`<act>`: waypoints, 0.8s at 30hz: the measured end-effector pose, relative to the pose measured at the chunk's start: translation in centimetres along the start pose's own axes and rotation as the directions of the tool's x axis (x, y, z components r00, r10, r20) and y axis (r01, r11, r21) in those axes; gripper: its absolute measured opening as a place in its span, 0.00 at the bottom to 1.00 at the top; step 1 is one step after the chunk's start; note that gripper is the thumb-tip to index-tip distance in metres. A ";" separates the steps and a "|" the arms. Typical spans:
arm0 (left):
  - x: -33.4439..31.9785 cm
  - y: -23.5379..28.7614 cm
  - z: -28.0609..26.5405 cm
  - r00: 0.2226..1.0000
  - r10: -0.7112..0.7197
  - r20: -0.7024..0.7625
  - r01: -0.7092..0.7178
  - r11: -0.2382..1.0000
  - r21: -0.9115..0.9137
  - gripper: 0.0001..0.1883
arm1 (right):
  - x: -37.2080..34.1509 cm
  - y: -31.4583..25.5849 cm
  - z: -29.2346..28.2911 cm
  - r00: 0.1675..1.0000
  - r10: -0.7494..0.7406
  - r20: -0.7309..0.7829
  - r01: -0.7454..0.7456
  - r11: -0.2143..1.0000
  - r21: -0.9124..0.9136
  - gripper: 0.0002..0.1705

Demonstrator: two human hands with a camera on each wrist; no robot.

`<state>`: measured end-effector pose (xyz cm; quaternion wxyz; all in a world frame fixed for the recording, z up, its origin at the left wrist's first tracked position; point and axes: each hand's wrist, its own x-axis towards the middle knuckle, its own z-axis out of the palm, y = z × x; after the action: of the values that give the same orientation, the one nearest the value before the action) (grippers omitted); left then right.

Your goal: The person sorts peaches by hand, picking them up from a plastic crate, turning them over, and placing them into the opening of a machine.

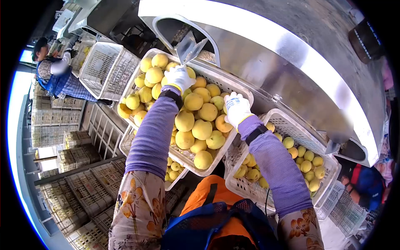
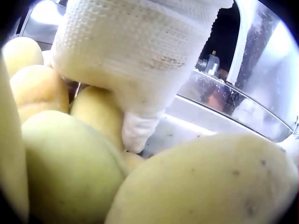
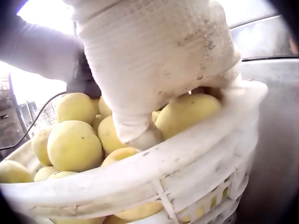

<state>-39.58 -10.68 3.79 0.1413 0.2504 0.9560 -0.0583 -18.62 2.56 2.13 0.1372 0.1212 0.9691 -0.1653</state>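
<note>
The yellow fruit (image 1: pixel 193 101) lies heaped in the white crate (image 1: pixel 225 83), so I judge that little of this crateful is done and most is left. At the crate's far right corner my right hand (image 1: pixel 238 109) grasps one of them; near its far edge my left hand (image 1: pixel 179 78) rests on others, and I cannot tell whether it grips any. The right wrist view shows my thumb against that fruit, hidden from the head view, which alone shows the second crate (image 1: pixel 300 129).

We stretch both arms (image 1: pixel 150 133) forward; our gloved left hand (image 1: pixel 179 78) points its thumb (image 2: pixel 140 133) down, our gloved right hand (image 1: pixel 236 109) curls its fingers (image 3: pixel 228 72).
</note>
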 end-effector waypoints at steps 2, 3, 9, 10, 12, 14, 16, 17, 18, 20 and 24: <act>-1.3 -0.6 -1.3 0.996 0.003 -0.084 -0.018 0.984 -0.176 0.42 | -3.8 0.3 -2.6 0.973 0.014 -0.231 0.065 0.941 0.332 0.34; -3.4 -1.4 -1.9 0.976 0.082 -0.204 -0.161 0.897 -0.410 0.38 | -5.8 0.7 -3.6 0.933 0.014 -0.360 0.173 0.859 0.482 0.38; -22.3 10.2 -1.9 0.947 0.320 0.020 0.137 -0.347 -0.928 0.44 | -17.0 1.8 -4.5 0.841 0.323 -0.434 0.422 0.109 0.900 0.45; -24.5 13.6 -3.2 0.941 0.337 0.039 0.201 -0.460 -0.865 0.45 | -18.9 2.4 -5.2 0.834 0.343 -0.432 0.428 0.090 0.899 0.46; -26.0 17.8 -3.7 0.938 0.344 -0.050 0.080 -0.353 -0.932 0.45 | -23.3 4.7 -7.2 0.801 0.391 -0.452 0.405 0.200 0.892 0.47; -27.3 21.9 -4.7 0.908 0.392 -0.150 0.035 -0.427 -0.904 0.46 | -27.1 7.2 -8.1 0.698 0.384 -0.604 0.385 0.511 0.769 0.47; -28.0 25.4 -5.4 0.875 0.425 -0.231 -0.009 -0.464 -0.886 0.45 | -30.4 8.7 -9.2 0.659 0.421 -0.623 0.307 0.605 0.734 0.47; -28.8 27.3 -6.2 0.869 0.453 -0.198 0.043 -0.468 -0.883 0.42 | -31.7 8.9 -9.4 0.660 0.453 -0.600 0.255 0.616 0.746 0.48; -29.2 28.8 -6.0 0.864 0.459 -0.208 0.007 -0.423 -0.906 0.41 | -32.9 9.1 -9.6 0.658 0.487 -0.575 0.204 0.620 0.758 0.49; -30.0 31.5 -5.4 0.856 0.463 -0.230 -0.073 -0.331 -0.941 0.39 | -35.1 9.7 -10.0 0.647 0.535 -0.544 0.180 0.586 0.790 0.49; -31.5 35.6 -5.1 0.891 0.366 -0.268 -0.148 -0.325 -0.934 0.37 | -38.0 12.7 -10.2 0.629 0.524 -0.573 0.229 0.580 0.782 0.46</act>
<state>3.13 6.58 16.63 0.3571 0.2424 0.5315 0.7289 18.12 10.60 19.42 -0.3384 0.3172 0.7311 -0.5003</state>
